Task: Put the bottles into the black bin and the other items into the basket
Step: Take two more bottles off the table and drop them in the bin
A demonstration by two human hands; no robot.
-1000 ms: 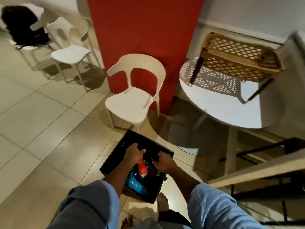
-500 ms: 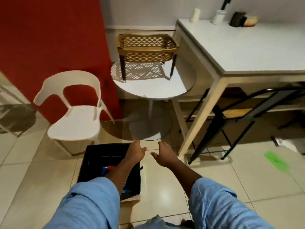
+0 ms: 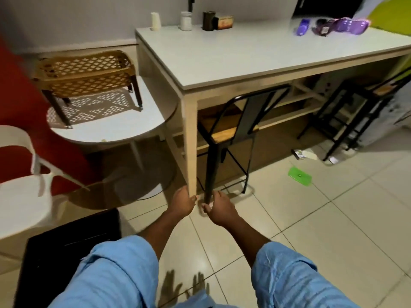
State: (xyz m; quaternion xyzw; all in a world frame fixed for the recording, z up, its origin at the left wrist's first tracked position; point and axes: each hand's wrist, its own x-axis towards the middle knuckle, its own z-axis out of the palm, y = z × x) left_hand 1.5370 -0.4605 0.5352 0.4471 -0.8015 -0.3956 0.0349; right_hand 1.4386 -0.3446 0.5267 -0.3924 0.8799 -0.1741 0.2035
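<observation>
Since nothing lay in either palm, both hands read as between pickups: left hand [image 3: 183, 202] and right hand [image 3: 220, 210] hung out in front at floor level, close together but apart, fingers loosely curled and gripping nothing. They sat in front of the worktop leg, not on it, as far as could be judged.

Black bin [image 3: 66, 247] stood on the floor at lower left, just beside the left sleeve; placed low, probably so bottles could be dropped in from above. Its inside was dark, contents not readable.

Basket [image 3: 85, 73], tan lattice on dark legs, stood upright on the round table [image 3: 155, 112], well apart from the bin. Appeared empty through the mesh.

Remaining items, as judged:
- purple bottle [image 3: 302, 27] lying on the worktop [image 3: 233, 56], far right end
- purple packet [image 3: 347, 26] just beside it, blurred
- green lid-like piece [image 3: 299, 176] flat on the floor tiles
- small box [image 3: 303, 154] on the floor near a stool leg

Small jars at the worktop's back edge may be fixtures, not sorting items; could not tell.

Next reach likely rightward; the floor pieces looked nearest.
</observation>
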